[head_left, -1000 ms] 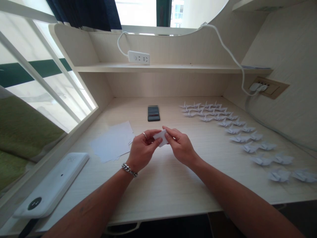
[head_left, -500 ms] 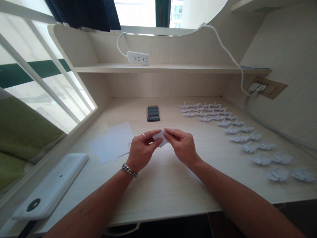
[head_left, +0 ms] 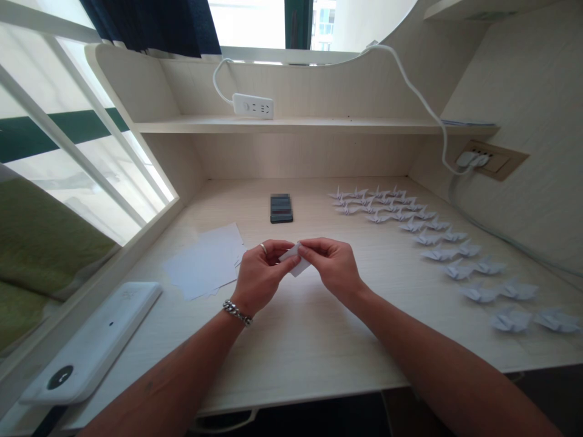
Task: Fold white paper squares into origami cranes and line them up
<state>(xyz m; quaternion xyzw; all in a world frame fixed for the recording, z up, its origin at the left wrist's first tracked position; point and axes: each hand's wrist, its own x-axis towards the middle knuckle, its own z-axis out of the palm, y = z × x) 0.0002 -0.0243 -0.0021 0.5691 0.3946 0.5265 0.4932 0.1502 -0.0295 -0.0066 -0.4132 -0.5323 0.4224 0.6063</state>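
Observation:
A small folded piece of white paper point(head_left: 296, 266) is held just above the desk, between both hands. My left hand point(head_left: 262, 267) grips its left side with thumb and fingers; a ring and a chain bracelet are on that side. My right hand point(head_left: 334, 261) pinches the paper's upper right edge between thumb and index finger. To the left lies a loose stack of white paper sheets point(head_left: 204, 261). On the right, several folded paper cranes point(head_left: 450, 252) stand in rows along the desk.
A dark phone point(head_left: 281, 208) lies beyond my hands on the desk point(head_left: 291, 358). At the left edge is a long white device point(head_left: 98, 340). A power strip point(head_left: 253, 106) sits on the shelf point(head_left: 314, 125), and a white cable point(head_left: 423, 103) runs to the wall socket point(head_left: 496, 161).
The folded paper has tilted and turned slightly between my fingers, its lower edge coming a little nearer. My right fingertips have shifted slightly left and down along its top edge.

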